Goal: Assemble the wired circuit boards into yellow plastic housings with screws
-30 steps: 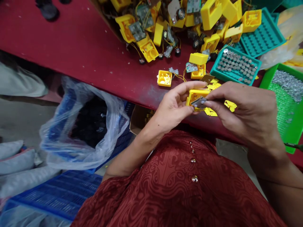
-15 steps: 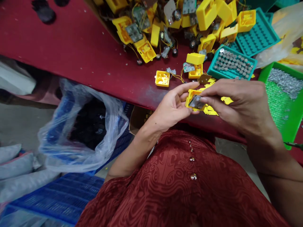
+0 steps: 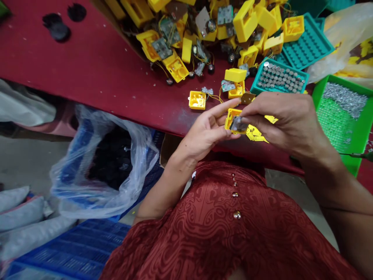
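My left hand (image 3: 208,130) grips a small open yellow plastic case (image 3: 230,116) between thumb and fingers, its open side facing up. Over the case's opening lies a grey, flat part (image 3: 239,124), tilted, looking like a small circuit piece. The thumb and forefinger of my right hand (image 3: 282,124) pinch this part at its right edge; the fingertips partly hide it. Just beyond my hands, another open yellow case (image 3: 197,100) rests on the red table, wired to a small grey board (image 3: 207,90). Yellow flat pieces (image 3: 255,134) lie beneath my right hand.
Yellow cases with boards and wires are heaped at the back (image 3: 175,66). To the right stand a teal tray of button cells (image 3: 281,77) and a green tray of screws (image 3: 344,101). A plastic-lined blue crate (image 3: 72,171) holding black parts sits lower left. A screwdriver shaft (image 3: 351,155) shows at right.
The view has shifted slightly, so most things on the table sit a little further left. Both hands keep their hold on the case and the grey part, which remains tilted in the opening.
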The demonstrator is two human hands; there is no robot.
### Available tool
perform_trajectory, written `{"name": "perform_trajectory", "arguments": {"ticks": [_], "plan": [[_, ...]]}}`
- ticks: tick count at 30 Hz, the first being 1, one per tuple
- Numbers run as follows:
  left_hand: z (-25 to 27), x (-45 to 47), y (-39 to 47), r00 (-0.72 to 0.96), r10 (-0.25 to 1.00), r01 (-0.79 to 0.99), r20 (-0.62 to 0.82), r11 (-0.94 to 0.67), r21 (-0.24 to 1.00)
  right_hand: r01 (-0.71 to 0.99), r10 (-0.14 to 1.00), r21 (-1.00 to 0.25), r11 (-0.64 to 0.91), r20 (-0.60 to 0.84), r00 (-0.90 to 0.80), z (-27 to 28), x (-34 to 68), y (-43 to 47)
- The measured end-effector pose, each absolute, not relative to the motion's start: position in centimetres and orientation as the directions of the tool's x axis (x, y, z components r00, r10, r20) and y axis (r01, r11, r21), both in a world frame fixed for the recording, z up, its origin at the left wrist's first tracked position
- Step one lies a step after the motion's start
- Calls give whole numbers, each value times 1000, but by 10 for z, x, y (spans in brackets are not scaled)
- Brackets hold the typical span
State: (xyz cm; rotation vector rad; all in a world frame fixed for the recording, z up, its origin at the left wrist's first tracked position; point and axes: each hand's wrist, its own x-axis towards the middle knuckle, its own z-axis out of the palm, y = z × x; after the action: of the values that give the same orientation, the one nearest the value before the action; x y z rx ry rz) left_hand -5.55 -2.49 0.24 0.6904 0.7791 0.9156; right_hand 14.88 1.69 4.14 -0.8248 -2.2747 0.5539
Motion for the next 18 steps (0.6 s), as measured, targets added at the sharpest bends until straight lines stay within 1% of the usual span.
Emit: {"name": "perform_trajectory", "arguments": {"ticks": [3, 6, 9, 12, 14, 18], "plan": [[1, -54, -25, 391, 873, -422, -291, 451, 787, 483, 699, -538, 691, 327, -636, 50, 151, 11], [-2, -51, -24, 372, 881, -426, -293, 443, 789, 547, 716, -490, 679, 276, -641, 58, 152, 8], [-2, -48, -24, 358, 887, -448, -293, 438, 779, 565, 735, -488, 665, 294, -611, 57, 151, 8], [-2, -46, -23, 351, 881, -463, -317, 458, 759, 532, 734, -523, 666, 331, -593, 53, 152, 10], [-1, -44, -23, 338, 879, -466, -336, 466, 752, 527, 738, -537, 659, 326, -591, 51, 153, 10], [-4, -39, -24, 289, 884, -460, -369, 466, 756, 514, 720, -519, 683, 359, -594, 52, 153, 11]]}}
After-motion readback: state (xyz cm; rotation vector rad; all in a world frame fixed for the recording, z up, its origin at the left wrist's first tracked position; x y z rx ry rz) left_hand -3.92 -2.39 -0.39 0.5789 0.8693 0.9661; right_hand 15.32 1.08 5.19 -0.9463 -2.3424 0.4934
